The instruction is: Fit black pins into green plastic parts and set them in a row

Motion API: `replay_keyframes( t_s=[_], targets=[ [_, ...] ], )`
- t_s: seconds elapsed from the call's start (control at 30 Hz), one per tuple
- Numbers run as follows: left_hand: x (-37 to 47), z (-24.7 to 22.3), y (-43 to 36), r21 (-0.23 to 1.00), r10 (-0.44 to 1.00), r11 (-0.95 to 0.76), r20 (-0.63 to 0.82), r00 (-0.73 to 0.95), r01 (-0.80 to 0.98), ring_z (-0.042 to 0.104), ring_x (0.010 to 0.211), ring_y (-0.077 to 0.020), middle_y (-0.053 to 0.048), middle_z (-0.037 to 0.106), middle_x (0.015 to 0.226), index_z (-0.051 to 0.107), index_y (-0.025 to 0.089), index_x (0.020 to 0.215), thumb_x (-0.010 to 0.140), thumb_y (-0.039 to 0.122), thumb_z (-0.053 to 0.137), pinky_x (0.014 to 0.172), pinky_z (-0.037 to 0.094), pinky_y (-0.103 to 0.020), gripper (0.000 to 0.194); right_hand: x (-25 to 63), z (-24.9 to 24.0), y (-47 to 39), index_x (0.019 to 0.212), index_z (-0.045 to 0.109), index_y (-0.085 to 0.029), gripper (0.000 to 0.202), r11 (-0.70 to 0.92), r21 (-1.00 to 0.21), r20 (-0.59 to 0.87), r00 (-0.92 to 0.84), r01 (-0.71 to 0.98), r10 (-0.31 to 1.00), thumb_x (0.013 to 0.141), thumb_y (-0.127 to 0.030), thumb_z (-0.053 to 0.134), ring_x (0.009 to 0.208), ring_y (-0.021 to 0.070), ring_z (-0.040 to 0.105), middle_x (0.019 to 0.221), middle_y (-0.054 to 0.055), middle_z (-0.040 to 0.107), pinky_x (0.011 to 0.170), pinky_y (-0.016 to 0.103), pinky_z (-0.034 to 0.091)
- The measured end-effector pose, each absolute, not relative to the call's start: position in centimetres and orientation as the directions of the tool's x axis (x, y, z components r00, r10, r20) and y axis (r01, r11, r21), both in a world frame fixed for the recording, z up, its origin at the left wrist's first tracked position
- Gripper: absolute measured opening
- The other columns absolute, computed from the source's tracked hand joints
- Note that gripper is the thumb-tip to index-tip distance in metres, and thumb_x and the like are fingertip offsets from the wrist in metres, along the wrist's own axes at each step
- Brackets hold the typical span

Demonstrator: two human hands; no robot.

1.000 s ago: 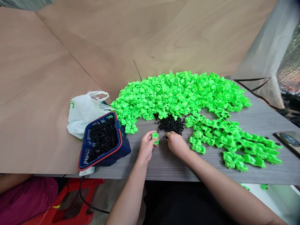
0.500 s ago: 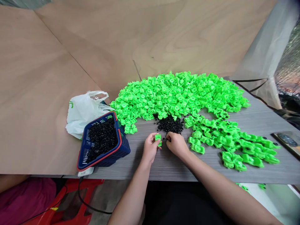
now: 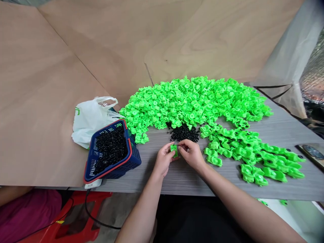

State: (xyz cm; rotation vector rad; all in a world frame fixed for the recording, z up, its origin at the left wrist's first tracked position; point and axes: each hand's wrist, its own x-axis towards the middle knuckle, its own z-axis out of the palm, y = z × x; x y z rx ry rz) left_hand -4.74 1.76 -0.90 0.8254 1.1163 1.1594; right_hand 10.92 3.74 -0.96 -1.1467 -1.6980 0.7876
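My left hand (image 3: 164,158) is closed around a bright green plastic toy car body (image 3: 173,151), its hollow side facing up. Close by on the right, my right hand (image 3: 192,153) pinches a small black wheel axle (image 3: 178,145) at the upper edge of that body. The fingertips hide most of the axle, and I cannot tell how far it sits in the body. Just beyond my hands lies a heap of small black wheel pieces (image 3: 184,132) on the grey table (image 3: 152,168).
A large mound of green car bodies (image 3: 192,98) spans the table's back. More bodies, several with black wheels (image 3: 268,158), spread rightward. At left stand a blue basket (image 3: 136,158) of black axles and a white plastic bag (image 3: 88,121). Another person's sleeve (image 3: 32,212) shows lower left.
My right hand has moved slightly up and left, bringing the black axle against the green body. My left hand has shifted a little to the right, still gripping the body.
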Motion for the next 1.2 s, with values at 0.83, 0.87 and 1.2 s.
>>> replay_keyframes(
  t_s=[0.83,0.87,1.2],
  targets=[
    [-5.1,0.4,1.6,0.943,0.97,0.241,-0.233,0.064,-0.229,0.064,0.085,-0.0174,-0.011,0.067,0.108,0.068,0.019,0.116,0.082,0.047,0.069,0.068,0.057,-0.031,0.044,11.3,0.2,3.4,0.1,0.069,-0.02,0.025,0.546,-0.721,0.419,-0.358,0.428,0.834,0.089,-0.008,0.05,0.089,0.0183,0.063,0.095,0.007,0.067,0.082,0.028,0.049],
    [-5.1,0.3,1.7,0.944,0.97,0.241,-0.235,0.054,-0.224,0.064,0.083,-0.0168,-0.011,0.067,0.106,0.068,0.019,0.115,0.081,0.048,0.07,0.067,0.057,-0.03,0.045,11.3,0.1,3.4,0.099,0.069,-0.02,0.025,0.546,-0.724,0.423,-0.354,0.422,0.834,0.088,-0.008,0.05,0.089,0.0182,0.063,0.095,0.007,0.067,0.082,0.028,0.049],
    [-4.3,-0.3,1.8,0.973,0.984,0.17,-0.175,-0.019,-0.156,0.063,0.082,-0.0174,-0.011,0.068,0.104,0.069,0.018,0.111,0.077,0.045,0.073,0.063,0.058,-0.03,0.043,11.0,-0.9,3.1,0.089,0.067,-0.019,0.016,0.46,-0.821,0.431,-0.161,0.338,0.888,0.081,-0.01,0.057,0.073,0.0159,0.061,0.082,0.003,0.066,0.069,0.026,0.047]
  ],
)
